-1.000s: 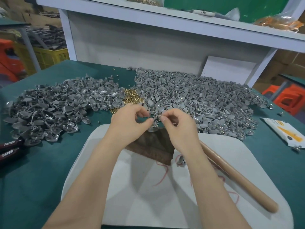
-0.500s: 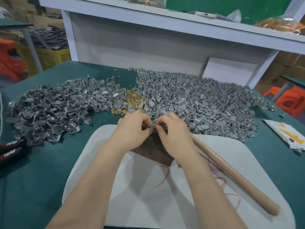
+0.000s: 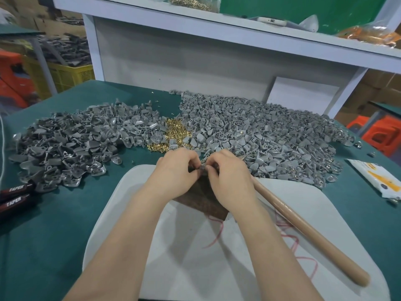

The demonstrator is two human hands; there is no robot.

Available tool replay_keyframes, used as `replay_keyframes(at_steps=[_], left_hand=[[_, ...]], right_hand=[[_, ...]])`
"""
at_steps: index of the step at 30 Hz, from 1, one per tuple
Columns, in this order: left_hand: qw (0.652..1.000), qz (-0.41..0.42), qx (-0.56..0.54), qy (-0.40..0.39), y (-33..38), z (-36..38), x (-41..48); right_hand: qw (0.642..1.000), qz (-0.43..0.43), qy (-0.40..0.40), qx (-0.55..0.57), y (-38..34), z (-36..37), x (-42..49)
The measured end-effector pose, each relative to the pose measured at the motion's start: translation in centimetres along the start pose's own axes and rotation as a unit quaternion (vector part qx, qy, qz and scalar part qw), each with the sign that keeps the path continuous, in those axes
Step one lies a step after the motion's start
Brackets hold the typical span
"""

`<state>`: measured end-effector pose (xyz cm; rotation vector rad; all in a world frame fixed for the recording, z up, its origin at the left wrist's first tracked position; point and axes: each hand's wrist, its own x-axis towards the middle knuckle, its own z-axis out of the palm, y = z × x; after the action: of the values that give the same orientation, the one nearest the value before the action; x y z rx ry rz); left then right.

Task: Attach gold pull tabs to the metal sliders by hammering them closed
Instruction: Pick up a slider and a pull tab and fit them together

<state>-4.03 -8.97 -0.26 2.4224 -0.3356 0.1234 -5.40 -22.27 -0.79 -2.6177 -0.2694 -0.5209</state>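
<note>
Both hands meet mid-tabletop over the far end of a dark wood block (image 3: 201, 202). Left hand (image 3: 176, 171) and right hand (image 3: 229, 177) have fingers curled, fingertips touching, both pinching one small grey slider (image 3: 203, 168) between them. Can't tell if a gold tab is on it, too small.

Block sits on a white mat (image 3: 184, 261) at the near edge of the green tabletop (image 3: 47, 235). The hammer (image 3: 303, 231) lies on the mat, handle running toward the near right corner; head hidden behind the right hand. Red string (image 3: 217, 233) loose on the mat.

Loose gold pull tabs (image 3: 176, 135) are heaped just beyond the hands, between the left slider pile (image 3: 71, 144) and the right slider pile (image 3: 271, 135).

Two black "TAPER" handles (image 3: 15, 195) at the left edge, a white-and-orange packet (image 3: 378, 180) at the right edge.
</note>
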Motion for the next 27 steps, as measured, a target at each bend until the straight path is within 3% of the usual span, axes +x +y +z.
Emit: replay_keyframes(at_steps=[11, 15, 21, 27], left_hand=[[1.000, 0.002, -0.001, 0.004, -0.1, 0.1, 0.0], [1.000, 0.001, 0.003, 0.006, -0.1, 0.2, 0.1], [1.000, 0.010, 0.017, 0.001, 0.1, 0.1, 0.1], [1.000, 0.011, 0.016, 0.003, 0.4, -0.1, -0.1]], right_hand=[[0.998, 0.030, 0.008, 0.061, -0.1, 0.0, -0.1], [1.000, 0.028, -0.001, 0.004, -0.5, -0.1, 0.1], [0.985, 0.007, -0.036, -0.172, -1.7, -0.6, 1.3], [0.979, 0.004, -0.045, -0.197, -2.3, -0.7, 1.3]])
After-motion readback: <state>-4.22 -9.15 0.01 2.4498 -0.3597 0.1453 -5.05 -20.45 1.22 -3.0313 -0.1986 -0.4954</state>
